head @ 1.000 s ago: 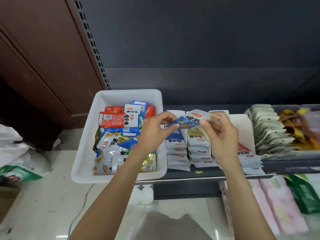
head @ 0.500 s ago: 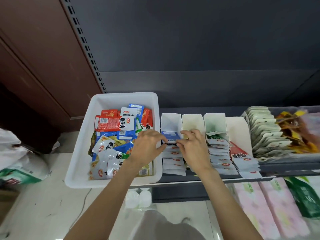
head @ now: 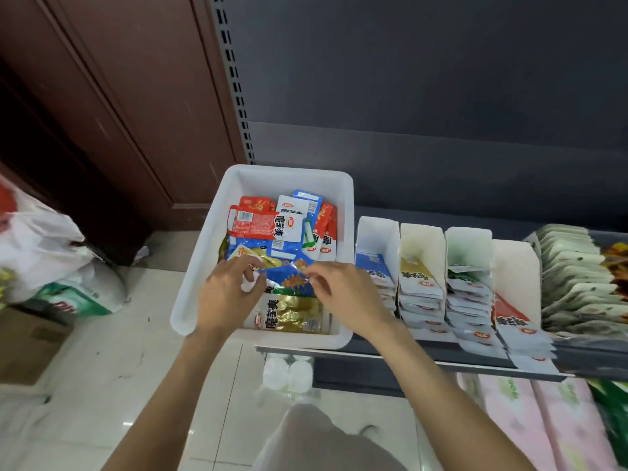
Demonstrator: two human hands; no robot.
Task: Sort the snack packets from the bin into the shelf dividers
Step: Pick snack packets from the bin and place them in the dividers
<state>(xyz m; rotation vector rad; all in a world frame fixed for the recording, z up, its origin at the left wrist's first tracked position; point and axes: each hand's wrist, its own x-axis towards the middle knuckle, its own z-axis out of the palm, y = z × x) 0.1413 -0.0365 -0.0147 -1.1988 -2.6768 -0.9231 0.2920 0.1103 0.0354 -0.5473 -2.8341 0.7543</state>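
Both hands have come back from the dividers to the white bin (head: 204,266). The left hand (head: 224,294) and right hand (head: 343,294) together pinch 1 blue packet (head: 289,278) above the pile; the blue divider (head: 375,239) is its likely place.

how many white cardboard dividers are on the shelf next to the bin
4, side by side just right of the white bin: blue-packet divider nearest it, then gold-packet divider, green-packet divider, red-packet divider farthest right. More could sit beyond the frame's right edge.
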